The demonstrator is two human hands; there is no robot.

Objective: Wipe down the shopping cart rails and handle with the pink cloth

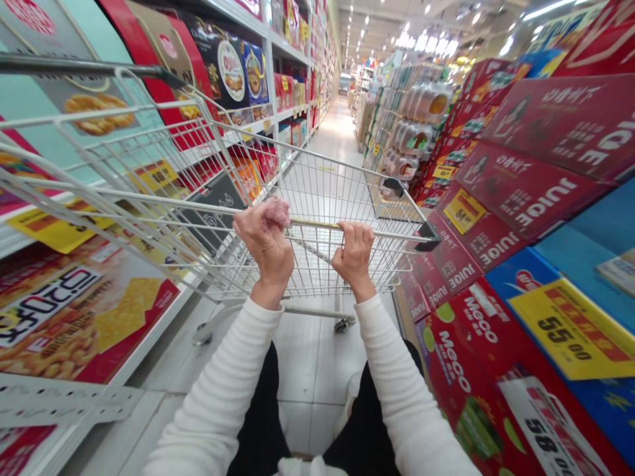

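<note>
A wire shopping cart (317, 185) stands across the floor in front of me. My left hand (268, 254) is closed around a crumpled pink cloth (278, 210) at the cart's near top rail; the cloth bulges out above the fingers. To its right, my right hand (356, 252) has its fingers wrapped over the same rail, thumb tucked toward the left. Between the two hands a short yellowish stretch of the rail (315, 223) shows. Black corner caps (427, 237) sit at the basket's right end, and a caster wheel (344, 325) is visible below.
Shelves with boxed biscuits (84, 297) and yellow price tags (153, 175) line the left, close to the cart. Stacked red drink cartons (526, 185) rise close on the right. Bottle packs (411, 139) stand farther along. A tiled aisle (335, 122) runs ahead.
</note>
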